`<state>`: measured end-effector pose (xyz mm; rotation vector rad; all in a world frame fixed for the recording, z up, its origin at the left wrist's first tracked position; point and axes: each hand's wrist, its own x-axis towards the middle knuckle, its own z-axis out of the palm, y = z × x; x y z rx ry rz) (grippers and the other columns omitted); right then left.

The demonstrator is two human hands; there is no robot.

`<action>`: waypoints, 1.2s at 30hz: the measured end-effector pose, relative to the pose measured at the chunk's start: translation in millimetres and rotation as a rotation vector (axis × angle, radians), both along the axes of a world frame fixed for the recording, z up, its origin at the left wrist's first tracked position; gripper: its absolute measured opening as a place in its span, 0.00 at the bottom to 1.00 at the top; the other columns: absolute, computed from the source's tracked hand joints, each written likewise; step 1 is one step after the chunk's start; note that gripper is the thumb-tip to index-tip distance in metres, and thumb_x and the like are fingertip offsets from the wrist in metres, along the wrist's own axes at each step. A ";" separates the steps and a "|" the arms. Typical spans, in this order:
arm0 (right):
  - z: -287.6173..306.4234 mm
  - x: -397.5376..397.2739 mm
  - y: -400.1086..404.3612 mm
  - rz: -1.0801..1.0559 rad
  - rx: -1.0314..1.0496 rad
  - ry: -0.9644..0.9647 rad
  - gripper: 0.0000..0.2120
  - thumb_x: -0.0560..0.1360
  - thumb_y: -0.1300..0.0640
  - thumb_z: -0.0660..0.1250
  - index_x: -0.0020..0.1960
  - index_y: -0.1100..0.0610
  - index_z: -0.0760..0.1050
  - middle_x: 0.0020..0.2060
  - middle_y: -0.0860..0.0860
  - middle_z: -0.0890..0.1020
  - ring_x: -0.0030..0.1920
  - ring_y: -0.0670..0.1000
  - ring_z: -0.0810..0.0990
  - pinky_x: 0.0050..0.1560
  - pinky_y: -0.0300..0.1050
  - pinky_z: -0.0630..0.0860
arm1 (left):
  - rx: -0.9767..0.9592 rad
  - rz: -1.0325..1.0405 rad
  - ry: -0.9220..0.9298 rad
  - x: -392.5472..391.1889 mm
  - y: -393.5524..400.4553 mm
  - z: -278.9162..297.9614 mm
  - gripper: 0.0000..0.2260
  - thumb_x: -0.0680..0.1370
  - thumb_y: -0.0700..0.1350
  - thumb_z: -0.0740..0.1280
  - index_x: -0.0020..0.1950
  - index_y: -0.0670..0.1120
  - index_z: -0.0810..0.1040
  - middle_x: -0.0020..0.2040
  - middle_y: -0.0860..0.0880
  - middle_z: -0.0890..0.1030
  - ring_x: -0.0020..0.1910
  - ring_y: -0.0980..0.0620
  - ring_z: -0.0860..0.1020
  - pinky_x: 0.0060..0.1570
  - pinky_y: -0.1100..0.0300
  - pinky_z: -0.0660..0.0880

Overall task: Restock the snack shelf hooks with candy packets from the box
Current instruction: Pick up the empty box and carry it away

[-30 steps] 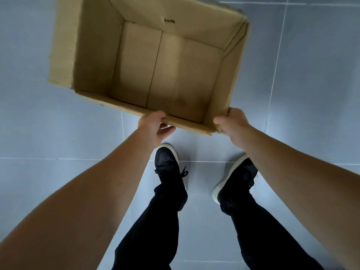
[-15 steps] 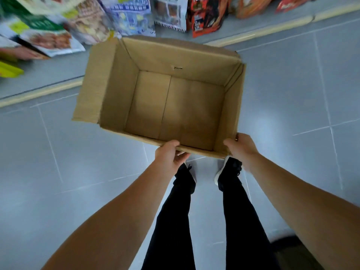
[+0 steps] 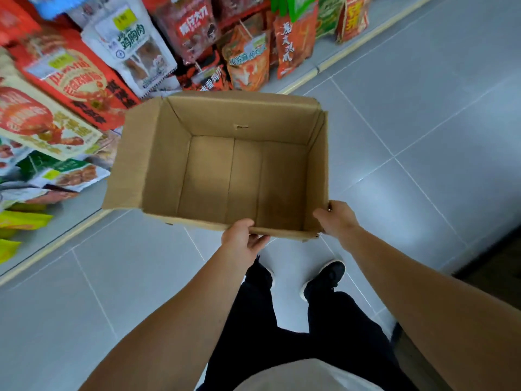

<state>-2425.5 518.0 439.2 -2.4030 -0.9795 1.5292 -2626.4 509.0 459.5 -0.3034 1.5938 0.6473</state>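
1. Looking down from a head-worn camera, a person holds an open cardboard box (image 3: 169, 170) out in front of them with both bare hands.
2. Their left hand (image 3: 242, 239) grips the middle of the box's near rim, thumb on top of the edge and fingers curled underneath.
3. Their right hand (image 3: 337, 218) grips the near right corner of the box, fingers wrapped around the corner edge.
4. Both grips are closed on cardboard; neither hand holds a packet.
5. The inside of the box shows only its bare brown bottom and walls, with one flap folded outward on the left side.
6. Held above a grey tiled floor (image 3: 423, 122), the box sits just in front of the person's black trousers (image 3: 282, 328) and dark shoes (image 3: 324, 277).
7. Beyond and to the left of the box, snack packets (image 3: 135, 49) in red, orange, white and green hang and stand crowded along a low shelf (image 3: 332, 67) with a pale front edge.
8. The box's far rim overlaps the lowest packets in view; whether they touch cannot be told.
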 end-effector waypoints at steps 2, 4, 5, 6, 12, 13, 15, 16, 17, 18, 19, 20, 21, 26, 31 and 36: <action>6.0 29.5 -9.3 -0.023 0.004 0.016 0.06 0.74 0.55 0.64 0.46 0.57 0.77 0.39 0.55 0.81 0.45 0.58 0.82 0.51 0.55 0.81 | 0.005 -0.029 0.003 29.4 -2.0 6.8 0.08 0.78 0.37 0.66 0.54 0.36 0.72 0.56 0.31 0.77 0.54 0.38 0.79 0.47 0.46 0.81; 12.4 70.5 -23.2 -0.056 0.012 0.017 0.08 0.74 0.54 0.64 0.49 0.56 0.78 0.38 0.53 0.81 0.44 0.57 0.82 0.52 0.55 0.81 | 0.002 -0.074 0.001 68.1 -5.4 15.4 0.07 0.78 0.37 0.66 0.54 0.36 0.72 0.57 0.30 0.77 0.57 0.36 0.78 0.49 0.45 0.80; 16.7 88.4 -27.4 -0.073 0.010 0.025 0.09 0.74 0.53 0.64 0.50 0.56 0.78 0.39 0.53 0.82 0.44 0.57 0.82 0.52 0.56 0.81 | 0.004 -0.090 -0.005 85.0 -6.3 17.7 0.07 0.78 0.37 0.66 0.54 0.36 0.72 0.58 0.30 0.77 0.57 0.36 0.78 0.48 0.45 0.80; 19.4 109.8 -31.9 -0.081 0.014 0.026 0.09 0.75 0.53 0.64 0.51 0.55 0.78 0.41 0.54 0.82 0.45 0.57 0.82 0.52 0.56 0.81 | 0.012 -0.105 -0.008 105.9 -6.9 22.7 0.07 0.78 0.37 0.66 0.54 0.36 0.72 0.58 0.31 0.76 0.57 0.36 0.78 0.47 0.45 0.80; 43.2 241.5 -47.2 -0.248 0.078 0.034 0.09 0.76 0.53 0.63 0.53 0.57 0.76 0.43 0.54 0.81 0.47 0.56 0.81 0.54 0.57 0.81 | 0.066 -0.274 -0.031 242.8 10.1 50.1 0.05 0.79 0.37 0.65 0.51 0.36 0.71 0.59 0.31 0.76 0.58 0.35 0.77 0.42 0.46 0.79; 47.2 259.1 -46.7 -0.280 0.086 0.029 0.09 0.76 0.53 0.63 0.52 0.57 0.77 0.42 0.54 0.81 0.47 0.56 0.81 0.53 0.57 0.81 | 0.077 -0.306 -0.026 262.5 16.4 53.3 0.05 0.79 0.37 0.65 0.50 0.36 0.71 0.59 0.31 0.76 0.58 0.35 0.77 0.41 0.46 0.79; 54.6 300.7 -48.1 -0.359 0.100 0.017 0.09 0.75 0.54 0.64 0.50 0.58 0.77 0.41 0.55 0.81 0.45 0.56 0.81 0.52 0.57 0.81 | 0.091 -0.390 -0.031 309.7 30.6 57.1 0.06 0.79 0.38 0.65 0.52 0.36 0.71 0.59 0.31 0.76 0.58 0.35 0.77 0.33 0.46 0.80; 56.1 317.3 -46.7 -0.390 0.101 0.012 0.09 0.75 0.54 0.64 0.50 0.58 0.77 0.41 0.55 0.81 0.45 0.57 0.82 0.52 0.57 0.81 | 0.098 -0.417 -0.034 328.2 37.7 57.5 0.07 0.79 0.38 0.65 0.54 0.35 0.71 0.58 0.31 0.76 0.57 0.35 0.77 0.30 0.46 0.79; 58.1 336.2 -44.9 -0.422 0.105 0.007 0.09 0.74 0.55 0.64 0.49 0.58 0.78 0.41 0.56 0.81 0.45 0.57 0.82 0.51 0.57 0.81 | 0.107 -0.448 -0.035 349.6 46.4 57.4 0.09 0.79 0.38 0.65 0.56 0.35 0.71 0.58 0.31 0.76 0.57 0.36 0.77 0.29 0.46 0.78; 59.1 349.8 -42.6 -0.446 0.107 0.004 0.09 0.74 0.55 0.64 0.48 0.59 0.78 0.41 0.56 0.81 0.45 0.58 0.82 0.51 0.58 0.81 | 0.105 -0.460 -0.042 365.7 53.5 58.2 0.11 0.79 0.38 0.65 0.59 0.35 0.71 0.58 0.31 0.76 0.57 0.36 0.77 0.30 0.46 0.78; 59.7 369.9 -38.8 -0.484 0.116 -0.001 0.09 0.73 0.55 0.64 0.47 0.59 0.78 0.40 0.57 0.82 0.44 0.58 0.82 0.51 0.58 0.81 | 0.099 -0.485 -0.055 388.9 64.0 57.9 0.12 0.79 0.38 0.65 0.61 0.35 0.71 0.59 0.31 0.76 0.57 0.35 0.77 0.33 0.46 0.79; 59.9 392.7 -32.8 -0.524 0.116 -0.008 0.09 0.72 0.55 0.64 0.46 0.59 0.79 0.39 0.57 0.82 0.44 0.59 0.83 0.51 0.58 0.81 | 0.098 -0.511 -0.073 415.3 76.5 58.1 0.13 0.79 0.37 0.64 0.62 0.35 0.70 0.60 0.31 0.75 0.58 0.35 0.77 0.38 0.45 0.79; 59.0 411.3 -26.3 -0.559 0.123 -0.010 0.09 0.72 0.55 0.64 0.45 0.59 0.79 0.38 0.57 0.83 0.43 0.59 0.83 0.50 0.58 0.81 | 0.098 -0.524 -0.075 436.6 88.6 57.5 0.15 0.79 0.37 0.64 0.64 0.35 0.70 0.61 0.32 0.75 0.60 0.34 0.76 0.44 0.44 0.79; 60.5 514.4 21.6 -0.758 0.126 -0.043 0.07 0.71 0.55 0.64 0.41 0.58 0.77 0.37 0.57 0.82 0.42 0.59 0.83 0.48 0.58 0.82 | 0.070 -0.692 -0.100 558.9 162.9 54.6 0.16 0.78 0.36 0.65 0.65 0.35 0.69 0.61 0.32 0.75 0.60 0.34 0.76 0.55 0.42 0.77; 79.2 590.6 62.5 -0.885 0.093 -0.081 0.06 0.72 0.55 0.65 0.40 0.57 0.76 0.37 0.56 0.82 0.43 0.58 0.83 0.50 0.58 0.81 | 0.074 -0.823 -0.111 660.4 225.3 64.0 0.10 0.79 0.36 0.64 0.59 0.35 0.70 0.59 0.34 0.74 0.60 0.35 0.75 0.59 0.40 0.75; 87.2 674.3 91.1 -0.978 0.066 -0.097 0.10 0.72 0.54 0.65 0.47 0.60 0.79 0.39 0.57 0.83 0.43 0.58 0.83 0.49 0.57 0.82 | 0.055 -0.987 -0.113 767.2 269.3 79.7 0.05 0.79 0.36 0.63 0.45 0.37 0.68 0.55 0.36 0.73 0.62 0.35 0.74 0.61 0.40 0.73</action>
